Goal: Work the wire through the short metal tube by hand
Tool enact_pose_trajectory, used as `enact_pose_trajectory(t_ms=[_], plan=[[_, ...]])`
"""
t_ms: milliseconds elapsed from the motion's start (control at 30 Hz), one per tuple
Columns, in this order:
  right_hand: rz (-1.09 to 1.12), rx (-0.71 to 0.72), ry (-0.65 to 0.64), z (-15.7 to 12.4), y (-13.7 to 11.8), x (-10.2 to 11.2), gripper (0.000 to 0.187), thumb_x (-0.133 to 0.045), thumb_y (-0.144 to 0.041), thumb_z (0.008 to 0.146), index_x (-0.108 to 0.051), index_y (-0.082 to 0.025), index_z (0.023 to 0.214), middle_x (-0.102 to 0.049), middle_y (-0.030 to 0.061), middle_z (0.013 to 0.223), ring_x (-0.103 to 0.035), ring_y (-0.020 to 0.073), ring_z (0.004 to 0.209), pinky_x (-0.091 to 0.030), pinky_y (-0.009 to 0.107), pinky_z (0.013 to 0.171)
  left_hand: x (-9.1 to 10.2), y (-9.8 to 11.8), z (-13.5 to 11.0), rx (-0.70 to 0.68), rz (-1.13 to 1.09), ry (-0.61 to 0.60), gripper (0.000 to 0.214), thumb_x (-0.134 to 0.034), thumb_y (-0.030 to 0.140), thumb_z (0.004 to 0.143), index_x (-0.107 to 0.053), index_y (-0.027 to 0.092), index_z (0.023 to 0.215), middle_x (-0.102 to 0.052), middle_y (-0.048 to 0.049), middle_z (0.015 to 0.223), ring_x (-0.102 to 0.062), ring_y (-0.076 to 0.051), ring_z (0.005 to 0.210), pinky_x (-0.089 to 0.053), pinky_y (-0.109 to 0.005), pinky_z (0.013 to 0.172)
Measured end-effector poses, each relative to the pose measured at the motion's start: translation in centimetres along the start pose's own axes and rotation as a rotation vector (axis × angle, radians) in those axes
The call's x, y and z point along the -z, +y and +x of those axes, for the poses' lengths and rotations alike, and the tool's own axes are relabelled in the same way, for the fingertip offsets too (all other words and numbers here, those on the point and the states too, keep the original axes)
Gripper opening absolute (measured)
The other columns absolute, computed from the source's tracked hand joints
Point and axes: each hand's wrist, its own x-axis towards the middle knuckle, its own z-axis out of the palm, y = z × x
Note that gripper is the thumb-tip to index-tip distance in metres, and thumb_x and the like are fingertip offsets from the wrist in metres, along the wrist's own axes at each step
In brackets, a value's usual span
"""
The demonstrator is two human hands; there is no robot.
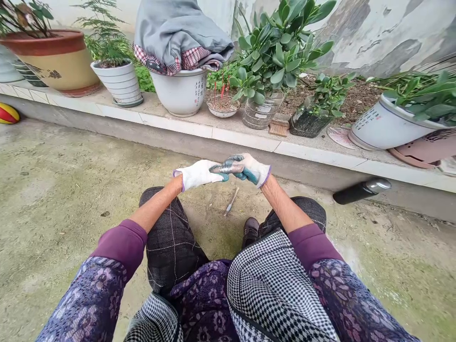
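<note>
Head view, landmark: the tiled ledge (245,142), edging a planting bed.
Left hand (199,174): in a white and blue-green glove, in front of the ledge, fingers closed on 1 end of the held piece.
Right hand (252,169): gloved alike, also in front of the ledge, curled around the other end.
Held piece (233,168): short, grey-brown with a silvery patch, between the 2 hands, apart from the ledge; its exact kind is unclear.
Slim tool (231,202): on the ground in front of the ledge, nearer the wearer than the hands.
Black flask (356,192): lying at the ledge's foot, toward the right.
White pot (180,92): on the ledge, topped by grey cloth (181,33).
</note>
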Motion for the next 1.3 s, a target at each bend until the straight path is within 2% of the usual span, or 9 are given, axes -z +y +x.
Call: enact_pose_trajectory(t_ms=[133, 367, 500, 667, 767, 867, 1000, 1133, 1300], plan=[[0.119, 0.059, 0.013, 1.0, 0.5, -0.5, 0.024, -0.073, -0.033, 0.064, -0.057, -0.017, 0.066, -0.047, -0.0053, 0.047, -0.034, 0.0052, 0.038, -0.020, 0.019, 0.032, -0.3, 0.9, 0.3, 0.049, -0.089, -0.029, 0.028, -0.069, 0.037, 0.079, -0.069, 0.012, 0.092, -0.064, -0.0021, 0.067, -0.052, -0.010, 0.049, -0.043, -0.022, 0.047], [0.051, 0.056, 0.291, 2.0, 0.8, -1.6, 0.018, -0.065, -0.034, 0.072, -0.057, -0.018, 0.070, -0.054, -0.0025, 0.051, -0.040, 0.0071, 0.038, -0.026, 0.019, 0.033, -0.1, 0.8, 1.2, 0.085, -0.159, 0.114, 0.023, -0.067, 0.031, 0.080, -0.065, 0.013, 0.095, -0.053, 0.0031, 0.062, -0.040, -0.005, 0.042, -0.033, -0.016, 0.037], [-0.120, 0.121, 0.279, 1.2, 0.9, -2.2, 0.021, -0.062, -0.038, 0.076, -0.061, -0.017, 0.076, -0.053, -0.0033, 0.053, -0.037, 0.0071, 0.040, -0.026, 0.021, 0.037, 0.1, 0.4, 1.5, 0.101, -0.153, 0.190, 0.037, -0.067, 0.021, 0.077, -0.064, 0.013, 0.113, -0.052, 0.0040, 0.063, -0.041, -0.005, 0.042, -0.033, -0.016, 0.037], [-0.374, 0.249, 0.213, 0.1, 0.4, -2.1, 0.026, -0.058, -0.042, 0.077, -0.060, -0.017, 0.069, -0.051, -0.0026, 0.056, -0.040, 0.0099, 0.052, -0.031, 0.025, 0.050, 0.4, 0.8, 1.1, 0.158, -0.194, 0.183, 0.053, -0.067, 0.016, 0.074, -0.061, 0.013, 0.127, -0.052, 0.0050, 0.060, -0.040, -0.005, 0.040, -0.031, -0.017, 0.036], [-0.525, 0.340, 0.213, 0.2, 0.0, -1.9, 0.025, -0.057, -0.039, 0.076, -0.058, -0.017, 0.064, -0.049, -0.0027, 0.057, -0.041, 0.0115, 0.060, -0.032, 0.027, 0.058, 0.6, 0.9, 1.0, 0.187, -0.312, 0.180, 0.060, -0.067, 0.018, 0.075, -0.058, 0.014, 0.134, -0.052, 0.0060, 0.058, -0.036, -0.005, 0.037, -0.028, -0.017, 0.036], [-0.535, 0.346, 0.234, 0.6, -0.2, -1.5, 0.025, -0.055, -0.039, 0.076, -0.062, -0.016, 0.068, -0.053, -0.0017, 0.062, -0.042, 0.0126, 0.064, -0.033, 0.027, 0.061, 1.2, 0.8, 1.1, 0.177, -0.451, 0.158, 0.063, -0.068, 0.021, 0.078, -0.054, 0.016, 0.139, -0.051, 0.0068, 0.058, -0.032, -0.003, 0.036, -0.025, -0.016, 0.036], [-0.405, 0.312, 0.241, 0.8, -0.2, -0.8, 0.028, -0.054, -0.040, 0.074, -0.067, -0.015, 0.077, -0.061, 0.0002, 0.071, -0.045, 0.0127, 0.064, -0.035, 0.026, 0.060, 2.0, 0.9, 0.8, 0.092, -0.631, 0.091, 0.060, -0.073, 0.027, 0.078, -0.058, 0.018, 0.135, -0.046, 0.0087, 0.057, -0.028, -0.002, 0.036, -0.024, -0.016, 0.036], [-0.387, 0.277, 0.257, 0.4, -0.3, -0.7, 0.029, -0.054, -0.040, 0.073, -0.067, -0.015, 0.077, -0.061, -0.0001, 0.069, -0.044, 0.0117, 0.059, -0.034, 0.026, 0.056, 2.4, 1.4, 0.4, 0.038, -0.783, 0.067, 0.050, -0.068, 0.045, 0.086, -0.061, 0.016, 0.125, -0.041, 0.0092, 0.053, -0.029, -0.004, 0.036, -0.027, -0.018, 0.037], [-0.421, 0.274, 0.247, -0.3, -0.7, -1.3, 0.025, -0.055, -0.038, 0.076, -0.067, -0.016, 0.076, -0.056, -0.0021, 0.062, -0.045, 0.0113, 0.057, -0.036, 0.025, 0.055, 2.0, 1.0, 1.1, 0.047, -0.687, 0.152, 0.037, -0.068, 0.040, 0.086, -0.062, 0.013, 0.112, -0.054, 0.0046, 0.061, -0.039, -0.005, 0.040, -0.035, -0.018, 0.038]])
